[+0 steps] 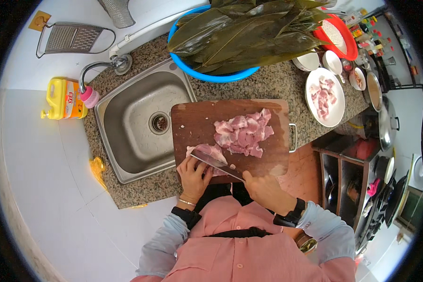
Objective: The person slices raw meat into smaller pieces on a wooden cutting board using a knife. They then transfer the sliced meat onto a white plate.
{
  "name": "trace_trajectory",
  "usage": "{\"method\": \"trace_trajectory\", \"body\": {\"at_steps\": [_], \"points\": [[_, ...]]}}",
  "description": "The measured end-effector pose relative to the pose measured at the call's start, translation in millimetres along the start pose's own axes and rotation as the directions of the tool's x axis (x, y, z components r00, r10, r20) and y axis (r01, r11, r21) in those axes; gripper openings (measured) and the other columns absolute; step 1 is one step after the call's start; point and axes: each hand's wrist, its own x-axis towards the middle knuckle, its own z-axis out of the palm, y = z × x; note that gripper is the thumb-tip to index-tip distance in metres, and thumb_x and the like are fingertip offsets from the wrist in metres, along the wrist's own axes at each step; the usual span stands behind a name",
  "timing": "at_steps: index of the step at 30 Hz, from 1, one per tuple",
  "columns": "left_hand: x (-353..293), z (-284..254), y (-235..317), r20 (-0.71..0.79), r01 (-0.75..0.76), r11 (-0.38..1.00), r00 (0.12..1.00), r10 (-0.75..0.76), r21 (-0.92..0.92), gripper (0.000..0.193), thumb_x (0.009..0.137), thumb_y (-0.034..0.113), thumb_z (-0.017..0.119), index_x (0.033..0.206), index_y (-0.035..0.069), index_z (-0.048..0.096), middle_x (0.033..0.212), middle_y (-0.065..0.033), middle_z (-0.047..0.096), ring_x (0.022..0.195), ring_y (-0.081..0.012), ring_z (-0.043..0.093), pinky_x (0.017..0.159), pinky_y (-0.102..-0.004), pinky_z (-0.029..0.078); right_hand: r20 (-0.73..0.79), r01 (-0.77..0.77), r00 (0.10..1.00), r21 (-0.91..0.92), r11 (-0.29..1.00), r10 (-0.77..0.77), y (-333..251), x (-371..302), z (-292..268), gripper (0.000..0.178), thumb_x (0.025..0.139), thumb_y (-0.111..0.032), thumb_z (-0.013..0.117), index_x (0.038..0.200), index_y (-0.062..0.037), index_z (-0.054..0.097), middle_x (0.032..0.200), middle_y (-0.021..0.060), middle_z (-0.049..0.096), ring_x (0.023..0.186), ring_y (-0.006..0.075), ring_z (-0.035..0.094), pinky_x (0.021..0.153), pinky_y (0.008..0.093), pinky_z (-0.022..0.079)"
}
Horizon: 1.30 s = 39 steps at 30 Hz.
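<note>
A piece of raw meat (206, 150) lies on the near left part of the wooden cutting board (185, 115). My left hand (192, 179) presses it down with bent fingers, close beside the knife blade. My right hand (269, 191) is closed round the handle of the kitchen knife (215, 162). Its blade slants across the meat, with pink flesh showing on both sides. Farther up the board rests a heap of cut raw meat (244, 132). Whether the blade has passed through the piece is hidden.
A steel sink (141, 108) adjoins the board's left side. Behind stands a blue basin (216, 77) heaped with long green leaves (249, 40). To the right are a white plate (336, 115) of meat slices, a red basin (345, 35) and several bowls. A yellow jug (58, 98) stands by the faucet (87, 70).
</note>
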Motion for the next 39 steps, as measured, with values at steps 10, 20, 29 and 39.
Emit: {"method": "trace_trajectory", "body": {"at_steps": [10, 20, 29, 39], "points": [[-1.3, 0.3, -2.2, -0.013, 0.006, 1.0, 1.0, -0.007, -0.029, 0.029, 0.071, 0.021, 0.076, 0.098, 0.015, 0.066, 0.115, -0.0066, 0.056, 0.115, -0.0305, 0.049, 0.091, -0.045, 0.035, -0.059, 0.02, 0.998, 0.012, 1.0, -0.02, 7.4, -13.6, 11.4, 0.01, 0.086, -0.013, 0.056, 0.085, -0.0076, 0.047, 0.054, 0.0113, 0.059, 0.047, 0.0295, 0.062, 0.041, 0.0414, 0.046], [-2.1, -3.8, -2.8, -0.028, 0.063, 0.987, 0.997, -0.068, -0.146, 0.028, 0.075, 0.018, 0.075, 0.1, 0.011, 0.064, 0.115, -0.0104, 0.053, 0.112, -0.0322, 0.048, 0.094, -0.0442, 0.037, -0.06, -0.054, 0.997, 0.056, 0.997, 0.057, 9.6, 1.9, 0.5, 0.018, 0.094, -0.022, 0.054, 0.088, -0.0071, 0.047, 0.053, 0.0144, 0.057, 0.049, 0.0347, 0.06, 0.043, 0.046, 0.045], [-12.9, 6.4, -10.5, -0.184, 0.143, 0.923, 0.958, -0.219, -0.357, 0.026, 0.079, 0.006, 0.067, 0.104, 0.006, 0.059, 0.113, -0.0146, 0.052, 0.11, -0.0337, 0.048, 0.095, -0.0438, 0.04, -0.089, -0.019, 0.996, 0.066, 0.998, 0.025, 6.7, 0.4, -7.0, 0.02, 0.094, -0.023, 0.056, 0.085, -0.0077, 0.047, 0.054, 0.0142, 0.057, 0.048, 0.0352, 0.058, 0.042, 0.0461, 0.044], [0.0, -3.0, -1.3, -0.004, -0.063, 0.997, 0.998, 0.062, -0.038, 0.033, 0.074, 0.018, 0.072, 0.105, 0.011, 0.063, 0.116, -0.0061, 0.057, 0.112, -0.0284, 0.05, 0.094, -0.0452, 0.037, -0.04, -0.01, 0.999, -0.022, 1.0, 0.009, 3.3, -0.8, -5.0, 0.014, 0.09, -0.02, 0.056, 0.087, -0.0085, 0.048, 0.052, 0.0099, 0.058, 0.045, 0.0294, 0.06, 0.04, 0.0429, 0.045]]}}
